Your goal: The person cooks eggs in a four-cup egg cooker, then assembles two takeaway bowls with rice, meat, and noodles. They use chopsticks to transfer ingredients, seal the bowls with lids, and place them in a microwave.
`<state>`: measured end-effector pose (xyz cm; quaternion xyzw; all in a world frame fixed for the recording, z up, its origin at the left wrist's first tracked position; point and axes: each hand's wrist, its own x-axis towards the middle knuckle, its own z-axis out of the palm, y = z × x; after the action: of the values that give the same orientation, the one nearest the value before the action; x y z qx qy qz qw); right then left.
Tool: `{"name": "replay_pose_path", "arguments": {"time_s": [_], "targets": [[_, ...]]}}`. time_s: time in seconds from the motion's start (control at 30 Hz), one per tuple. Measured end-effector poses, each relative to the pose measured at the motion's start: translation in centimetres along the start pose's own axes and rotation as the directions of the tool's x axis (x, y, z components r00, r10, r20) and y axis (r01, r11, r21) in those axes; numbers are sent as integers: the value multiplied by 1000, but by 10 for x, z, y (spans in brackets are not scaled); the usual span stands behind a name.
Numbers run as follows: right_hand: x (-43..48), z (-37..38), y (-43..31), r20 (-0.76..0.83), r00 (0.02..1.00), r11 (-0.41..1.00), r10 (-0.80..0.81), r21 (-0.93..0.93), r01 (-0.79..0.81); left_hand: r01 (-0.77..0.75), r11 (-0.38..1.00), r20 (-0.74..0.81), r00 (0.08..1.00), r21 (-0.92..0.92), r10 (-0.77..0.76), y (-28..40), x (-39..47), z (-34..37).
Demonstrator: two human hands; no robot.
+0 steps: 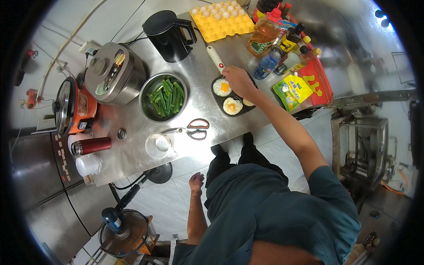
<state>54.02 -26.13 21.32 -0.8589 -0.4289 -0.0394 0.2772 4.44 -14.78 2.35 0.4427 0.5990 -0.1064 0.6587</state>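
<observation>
A dark multi-well frying pan [219,100] rests on the steel table, its cream handle [215,59] pointing toward the wall. My right hand [239,81] is over the pan's far side, fingertips beside the handle's base; whether they grip it is unclear. Fried eggs lie in the wells: one with a bright yolk [221,87], another [233,106] nearer me, and a third [247,103] partly hidden by my forearm. The well under my hand is hidden. My left hand [196,183] hangs beside my body below the table edge, fingers loosely curled, with nothing visible in it.
Okra fills a steel bowl [182,112] left of the pan. Scissors [197,129] and a clear plastic container [158,145] lie nearer me. A black kettle [168,36], egg tray [225,29] and pressure cooker [112,74] stand behind. Bottles [266,33] and a yellow pouch [292,91] sit right.
</observation>
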Motion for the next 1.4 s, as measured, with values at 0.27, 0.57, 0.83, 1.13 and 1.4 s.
{"name": "replay_pose_path", "arguments": {"time_s": [0.27, 0.57, 0.83, 1.13, 1.4], "targets": [[6, 24, -58, 105, 994, 998, -35, 56, 29, 17, 999, -9, 1000, -41, -18, -5, 1, 6], [-75, 3, -71, 49, 997, 968, 56, 242, -66, 50, 988, 5, 999, -147, -50, -23, 3, 7], [-83, -23, -42, -27, 976, 972, 217, 101, -213, 28, 1000, 0, 1000, -6, -28, -3, 9, 9], [-69, -22, -22, -56, 951, 944, 305, 151, -294, 19, 1000, -21, 1000, -14, -20, 1, 1, 2], [-98, 13, -40, -317, 929, 981, 191, 103, -166, 24, 997, 30, 999, -68, -22, -13, 10, 0]]}}
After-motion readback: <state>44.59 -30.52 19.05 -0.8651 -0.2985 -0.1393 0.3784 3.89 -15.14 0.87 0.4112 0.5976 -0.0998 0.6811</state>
